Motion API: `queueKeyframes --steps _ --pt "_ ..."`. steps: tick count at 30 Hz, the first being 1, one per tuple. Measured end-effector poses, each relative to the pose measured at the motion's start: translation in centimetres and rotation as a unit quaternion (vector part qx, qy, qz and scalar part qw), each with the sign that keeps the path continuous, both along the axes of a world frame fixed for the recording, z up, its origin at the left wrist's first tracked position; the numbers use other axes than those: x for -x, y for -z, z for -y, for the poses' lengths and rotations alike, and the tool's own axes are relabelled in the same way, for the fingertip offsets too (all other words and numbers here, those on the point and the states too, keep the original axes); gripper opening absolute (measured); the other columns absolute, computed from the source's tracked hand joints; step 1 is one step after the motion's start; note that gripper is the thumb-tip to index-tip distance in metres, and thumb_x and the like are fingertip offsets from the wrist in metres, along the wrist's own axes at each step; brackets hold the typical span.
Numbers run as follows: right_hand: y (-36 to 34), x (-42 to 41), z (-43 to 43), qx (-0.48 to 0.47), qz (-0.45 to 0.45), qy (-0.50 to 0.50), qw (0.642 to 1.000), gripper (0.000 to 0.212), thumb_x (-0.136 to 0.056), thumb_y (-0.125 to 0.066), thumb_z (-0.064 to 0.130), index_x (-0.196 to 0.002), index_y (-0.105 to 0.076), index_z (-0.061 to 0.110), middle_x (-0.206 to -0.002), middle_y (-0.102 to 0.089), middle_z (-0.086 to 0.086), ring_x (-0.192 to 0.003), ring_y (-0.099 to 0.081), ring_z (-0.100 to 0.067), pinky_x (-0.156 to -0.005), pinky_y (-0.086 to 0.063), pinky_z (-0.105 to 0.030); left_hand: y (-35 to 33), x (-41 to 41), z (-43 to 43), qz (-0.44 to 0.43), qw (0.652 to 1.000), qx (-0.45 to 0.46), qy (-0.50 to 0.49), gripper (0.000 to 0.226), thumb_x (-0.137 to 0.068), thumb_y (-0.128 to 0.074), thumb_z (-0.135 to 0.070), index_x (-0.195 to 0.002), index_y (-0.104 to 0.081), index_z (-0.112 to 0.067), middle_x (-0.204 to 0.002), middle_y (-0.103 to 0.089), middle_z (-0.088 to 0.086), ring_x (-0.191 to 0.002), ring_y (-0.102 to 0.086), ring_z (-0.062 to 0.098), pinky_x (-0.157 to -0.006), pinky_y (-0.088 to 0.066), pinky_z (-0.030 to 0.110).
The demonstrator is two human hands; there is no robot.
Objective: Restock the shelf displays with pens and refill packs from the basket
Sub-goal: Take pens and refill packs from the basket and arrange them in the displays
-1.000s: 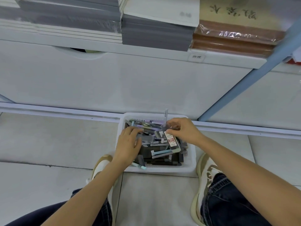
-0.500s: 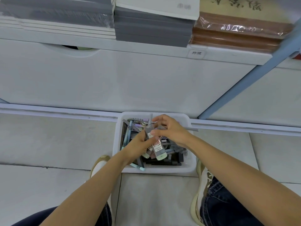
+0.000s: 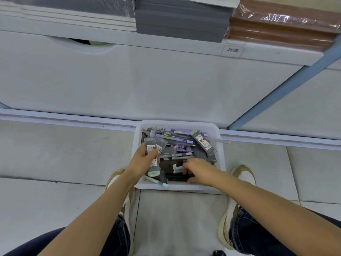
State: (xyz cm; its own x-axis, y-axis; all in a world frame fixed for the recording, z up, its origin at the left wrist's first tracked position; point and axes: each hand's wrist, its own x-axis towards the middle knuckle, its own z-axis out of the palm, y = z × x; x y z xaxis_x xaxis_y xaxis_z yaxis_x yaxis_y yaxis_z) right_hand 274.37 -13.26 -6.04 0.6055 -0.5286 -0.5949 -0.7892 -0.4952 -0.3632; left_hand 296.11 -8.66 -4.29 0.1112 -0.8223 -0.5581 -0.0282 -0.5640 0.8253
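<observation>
Shoes point(image 3: 243, 174) flank basket point(image 3: 177, 123); left hand point(image 3: 142, 163) fingers point(image 3: 152, 154) grip refill packs point(image 3: 150, 145), right hand point(image 3: 199, 170) curls among pens point(image 3: 180, 137), grasp unclear.

shelf tag: small white paper label point(image 3: 232, 50) on the white shelf lip point(image 3: 267, 53), handwritten "物理" | held pack: grey translucent plastic refill pack point(image 3: 154, 168) gripped in the left hand point(image 3: 143, 161), red-and-white sticker prints "0.7" | basket pack: second grey refill pack point(image 3: 203, 141), red sticker, print too small to read

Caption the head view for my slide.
The left hand holds refill packs above the white basket while the right hand reaches among the pens inside.
</observation>
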Motion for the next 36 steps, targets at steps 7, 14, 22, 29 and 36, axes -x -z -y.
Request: queueKeyframes --steps 7,14,22,29,36 --pt "-0.1 1.4 0.7 0.023 0.089 0.047 0.995 0.021 -0.083 -0.066 0.024 -0.103 -0.061 0.021 -0.104 -0.061 0.004 -0.095 -0.058 -0.016 -0.081 -0.048 -0.032 -0.1 -0.1 0.0 -0.021 1.000 0.014 0.015 0.012 -0.100 -0.049 -0.017 -0.105 -0.053 -0.027 -0.079 -0.070 -0.003 -0.074 -0.068 0.012 -0.066 -0.056 0.025" --pt "-4.4 1.4 4.3 -0.101 0.204 0.172 0.958 0.015 -0.095 -0.056 0.025 -0.106 -0.057 0.035 -0.104 -0.062 0.008 -0.092 -0.061 0.000 -0.069 -0.049 -0.015 -2.1 -0.2 1.5 0.024 0.997 0.067 -0.040 0.014 -0.097 -0.048 -0.006 -0.104 -0.056 -0.015 -0.081 -0.072 0.007 -0.064 -0.065 0.021 -0.066 -0.058 0.037" --pt "-12.7 -1.1 8.1 -0.183 0.252 0.123 0.942 0.016 -0.092 -0.065 0.014 -0.107 -0.070 0.015 -0.103 -0.070 -0.004 -0.089 -0.066 -0.012 -0.067 -0.054 -0.029 -6.9 -0.3 2.9 -0.011 0.991 0.075 0.113 0.026 -0.098 -0.055 -0.033 -0.105 -0.062 -0.009 -0.074 -0.064 0.006 -0.056 -0.059 0.013 -0.046 -0.047 0.023" --pt "-19.9 -3.5 8.0 -0.144 0.334 0.145 0.920 0.043 -0.080 -0.077 0.012 -0.114 -0.051 0.014 -0.080 -0.066 0.008 -0.072 -0.063 -0.014 -0.061 -0.053 -0.032 -12.4 -1.4 1.8 -0.088 0.980 0.086 0.159 0.036 -0.080 -0.071 -0.047 -0.088 -0.063 -0.013 -0.067 -0.063 0.007 -0.042 -0.046 0.013 -0.043 -0.038 0.019" --pt "-27.0 -6.6 6.2 0.020 0.453 0.174 0.874 0.049 -0.080 -0.078 0.017 -0.124 -0.059 0.011 -0.104 -0.067 0.000 -0.092 -0.065 -0.009 -0.078 -0.054 -0.023 -19.7 -1.7 1.2 -0.156 0.975 0.147 -0.057 0.037 -0.056 -0.080 -0.039 -0.077 -0.068 -0.012 -0.067 -0.065 0.005 -0.039 -0.043 0.009 -0.034 -0.032 0.015"
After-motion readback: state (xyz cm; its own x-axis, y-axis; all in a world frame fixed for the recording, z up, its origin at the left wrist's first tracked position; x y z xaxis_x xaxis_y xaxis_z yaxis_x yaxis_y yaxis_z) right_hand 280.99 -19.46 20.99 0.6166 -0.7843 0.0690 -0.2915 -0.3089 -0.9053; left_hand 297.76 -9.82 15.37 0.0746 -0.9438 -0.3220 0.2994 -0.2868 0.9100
